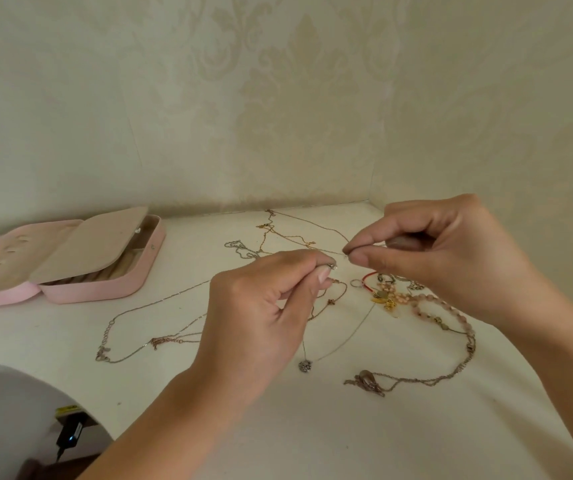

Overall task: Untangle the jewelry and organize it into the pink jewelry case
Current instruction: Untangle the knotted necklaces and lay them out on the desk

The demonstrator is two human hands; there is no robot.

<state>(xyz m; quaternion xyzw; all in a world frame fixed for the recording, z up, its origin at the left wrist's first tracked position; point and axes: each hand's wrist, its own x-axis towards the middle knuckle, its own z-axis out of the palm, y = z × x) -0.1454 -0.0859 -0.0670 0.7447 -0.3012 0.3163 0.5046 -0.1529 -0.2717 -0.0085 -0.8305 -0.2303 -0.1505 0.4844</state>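
Observation:
Tangled jewelry lies spread over the white table. My left hand pinches a small silver clasp of a thin chain between thumb and forefinger. My right hand pinches the same thin chain a little to the right, above the table. From my left hand a fine strand hangs down to a round silver pendant. A pink beaded necklace and a heap of gold charms lie under my right hand. The pink jewelry case lies open at the far left.
Thin gold chains run toward the wall behind my hands. A long silver chain loops left of my left hand. A brown drop pendant lies near the front. A small black device sits below the table's left edge.

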